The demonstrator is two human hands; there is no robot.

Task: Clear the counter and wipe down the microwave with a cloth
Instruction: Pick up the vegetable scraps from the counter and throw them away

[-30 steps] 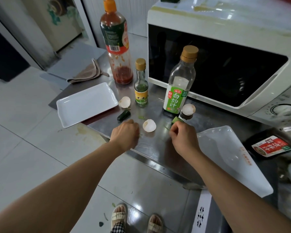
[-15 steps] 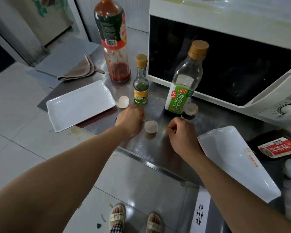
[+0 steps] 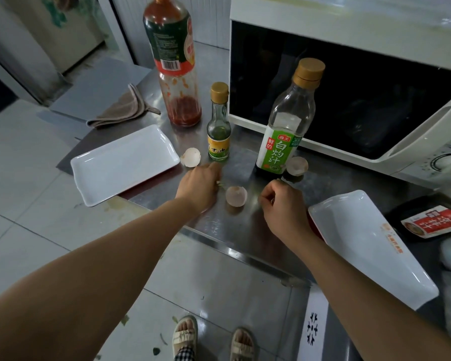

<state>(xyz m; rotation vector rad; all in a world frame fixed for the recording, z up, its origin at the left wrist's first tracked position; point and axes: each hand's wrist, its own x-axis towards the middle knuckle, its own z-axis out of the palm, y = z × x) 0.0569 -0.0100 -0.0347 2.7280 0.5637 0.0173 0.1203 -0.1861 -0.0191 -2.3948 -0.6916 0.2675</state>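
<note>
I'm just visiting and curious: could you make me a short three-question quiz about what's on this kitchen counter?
1. How many eggshell halves lie on the counter?
2. True or false: the brown cloth lies on top of the microwave.
3. Which bottle is tallest: A the red sauce bottle, B the small bottle, C the green-label bottle?

Key: 1. Three. 2. False; it lies on the counter, left of the bottles. 3. A.

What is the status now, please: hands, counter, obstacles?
Left hand and right hand curled, picking scraps. Three eggshells, three bottles on counter. Cloth untouched. Tall bottle fronts microwave.
</note>
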